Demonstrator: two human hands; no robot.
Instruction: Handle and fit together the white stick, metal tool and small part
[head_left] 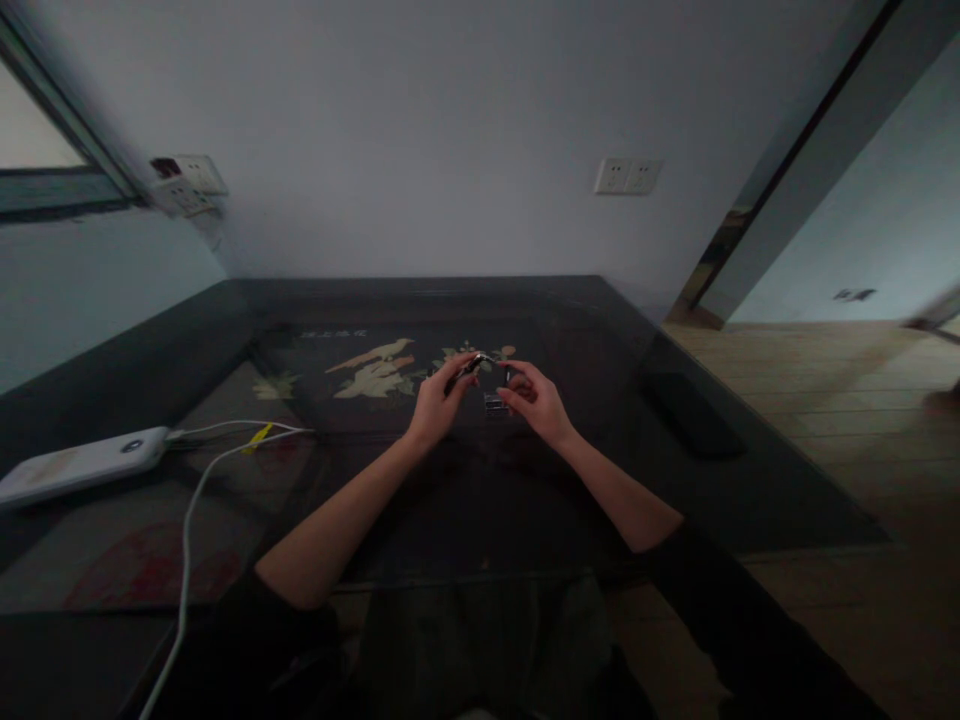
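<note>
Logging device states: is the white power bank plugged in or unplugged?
Plugged in: a white cable runs into the end of the power bank on the table.

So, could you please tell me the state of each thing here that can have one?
left hand: closed on a small dark metal object, above the table
right hand: fingers curled beside a small silvery piece; grip unclear
power bank: flat on the table, white cables plugged in
table: dark, glossy
wall socket: nothing plugged in

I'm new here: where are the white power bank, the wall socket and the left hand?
white power bank (79,464), head view, middle of its top.
wall socket (627,176), head view, plate centre.
left hand (437,400), head view, its back.
</note>
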